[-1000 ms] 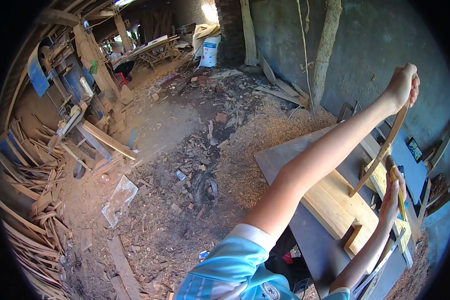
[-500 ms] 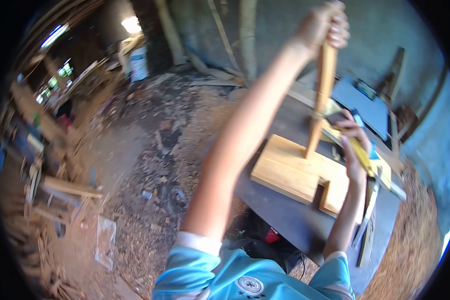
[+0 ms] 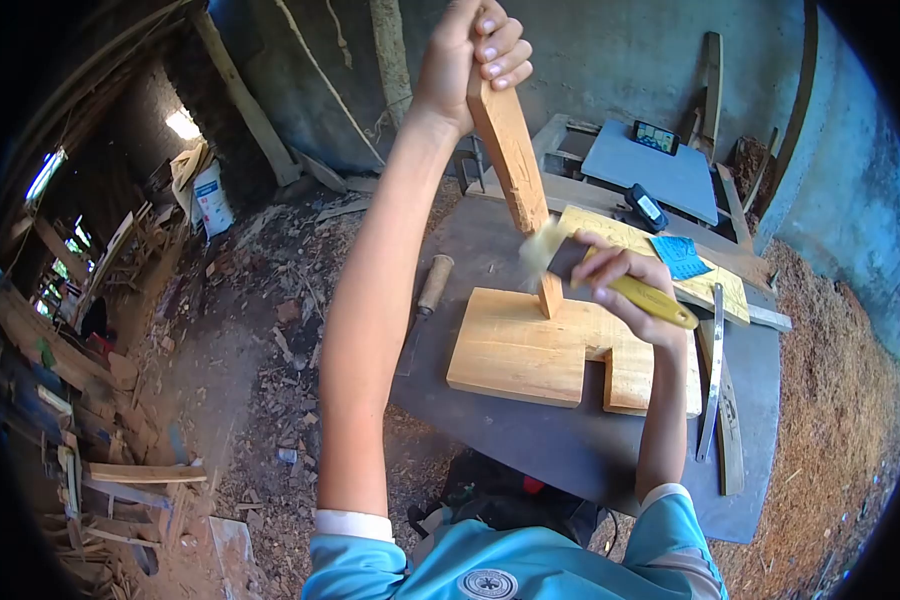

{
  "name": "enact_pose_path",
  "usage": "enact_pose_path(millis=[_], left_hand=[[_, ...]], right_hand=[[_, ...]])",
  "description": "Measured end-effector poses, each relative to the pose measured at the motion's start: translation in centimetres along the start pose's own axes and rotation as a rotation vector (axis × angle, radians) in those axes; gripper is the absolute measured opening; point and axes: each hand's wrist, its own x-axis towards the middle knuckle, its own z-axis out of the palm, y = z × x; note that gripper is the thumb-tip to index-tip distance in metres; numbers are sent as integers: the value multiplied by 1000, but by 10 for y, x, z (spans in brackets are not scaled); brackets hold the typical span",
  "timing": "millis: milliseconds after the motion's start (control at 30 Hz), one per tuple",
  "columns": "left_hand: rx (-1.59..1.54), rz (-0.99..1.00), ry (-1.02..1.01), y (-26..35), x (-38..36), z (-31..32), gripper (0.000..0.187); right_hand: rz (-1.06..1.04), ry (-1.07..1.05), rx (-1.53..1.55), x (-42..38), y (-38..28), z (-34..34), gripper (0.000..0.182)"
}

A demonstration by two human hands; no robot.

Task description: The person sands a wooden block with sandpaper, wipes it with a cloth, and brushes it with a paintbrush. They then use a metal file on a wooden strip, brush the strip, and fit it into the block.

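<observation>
My left hand (image 3: 480,60) is closed round the top end of a long wooden piece (image 3: 510,150), which stands slightly tilted with its lower tip on a flat notched board (image 3: 520,350). In my right hand (image 3: 625,285) is a brush with a yellow handle (image 3: 655,300). Its pale bristles (image 3: 541,250) are blurred and lie across the lower part of the wooden piece. The notched board rests on a dark table (image 3: 510,435).
Left of the board lies a wooden-handled tool (image 3: 433,288). A metal ruler (image 3: 711,375) and a wood strip (image 3: 727,420) lie at the right. Farther back are a blue paper (image 3: 680,257), a black device (image 3: 647,207) and a phone (image 3: 656,137) on a grey panel (image 3: 650,175).
The view has turned, so the table and both hands appear farther left. The brush has moved from beside the wooden piece onto its lower part. My left hand still holds the top.
</observation>
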Motion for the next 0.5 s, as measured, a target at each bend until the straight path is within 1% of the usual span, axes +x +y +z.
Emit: enact_pose_path(millis=[33, 133, 167, 233, 333, 367, 433, 467, 500], left_hand=[[16, 13, 33, -2, 1, 1, 42], [11, 24, 44, -5, 5, 0, 43], [17, 26, 59, -6, 4, 3, 42], [21, -3, 50, -7, 6, 5, 39], [25, -6, 35, -9, 7, 10, 37], [29, -13, 24, -9, 7, 12, 37], [8, -38, -11, -10, 8, 12, 37], [-11, -34, -47, -12, 10, 10, 37], [-29, -31, -83, -14, 13, 7, 36]], right_hand=[[-5, -70, 174, -2, 1, -3, 5], [20, 239, -93, -1, 0, -1, 3], [42, 423, -169, -1, 11, 2, 5], [105, 268, 18, -7, 12, -6, 5], [33, 134, 21, -12, 12, -18, 4], [0, 284, 141, -13, 17, -19, 4], [10, 452, -70, -9, 19, -19, 4], [82, 392, 14, -12, 18, -18, 4], [37, 205, 163, -13, 20, -18, 6]])
